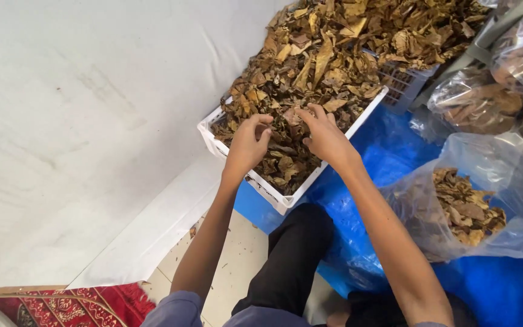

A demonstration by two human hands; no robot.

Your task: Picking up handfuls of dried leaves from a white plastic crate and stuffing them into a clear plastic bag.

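Clear plastic bag [516,200] of dried leaves lies near the right forearm. Ahead, white crate [286,197] holds dried leaves [310,66]. Left hand [248,144] curled, pinching leaves; right hand [325,136] half-open, fingertips touching leaves.

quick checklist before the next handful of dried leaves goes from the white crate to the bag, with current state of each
1. Left hand has a grip on leaves: cannot tell; its fingers are curled into the dried leaves, but what they enclose is hidden.
2. Right hand free to gather: ok; fingers spread over the pile, pinching nothing visible.
3. White crate has leaves left: ok; heaped above the rim.
4. Clear plastic bag mouth open: ok; it gapes toward the person, leaves inside.
5. Bag has room: ok; only partly filled.
6. Path over the blue sheet between crate and bag: ok; nothing stands there.
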